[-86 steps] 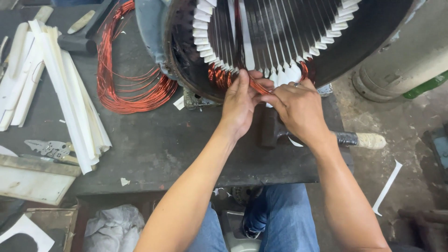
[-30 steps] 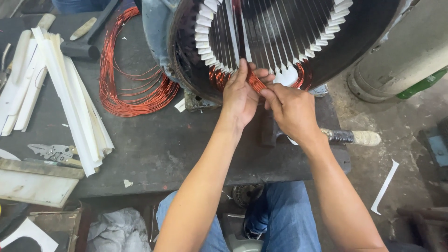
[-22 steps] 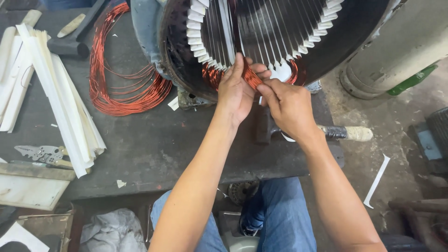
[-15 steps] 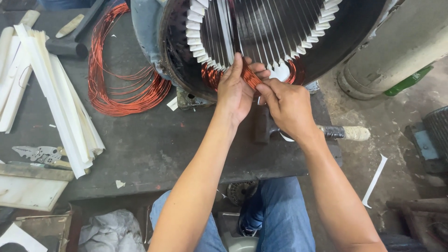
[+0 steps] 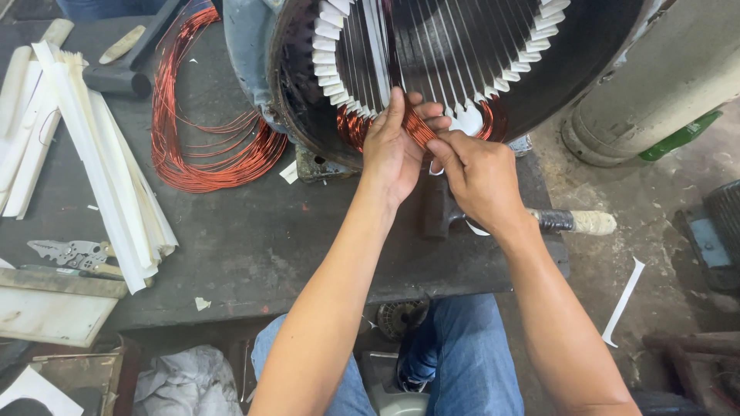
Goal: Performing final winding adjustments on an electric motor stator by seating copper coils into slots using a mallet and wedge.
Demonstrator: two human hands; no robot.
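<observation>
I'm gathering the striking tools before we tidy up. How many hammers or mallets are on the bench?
2: one hammer at the far left by the white strips, one mallet under the right hand. Others may be hidden.

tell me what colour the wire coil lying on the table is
Coppery orange-red; the wire coil shows clearly in the head view.

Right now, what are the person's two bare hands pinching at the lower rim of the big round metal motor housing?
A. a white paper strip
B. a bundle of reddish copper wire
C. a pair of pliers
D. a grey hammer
B: the left hand and right hand both grip the bundle of reddish copper wire at the lower rim of the round metal motor housing.
</observation>
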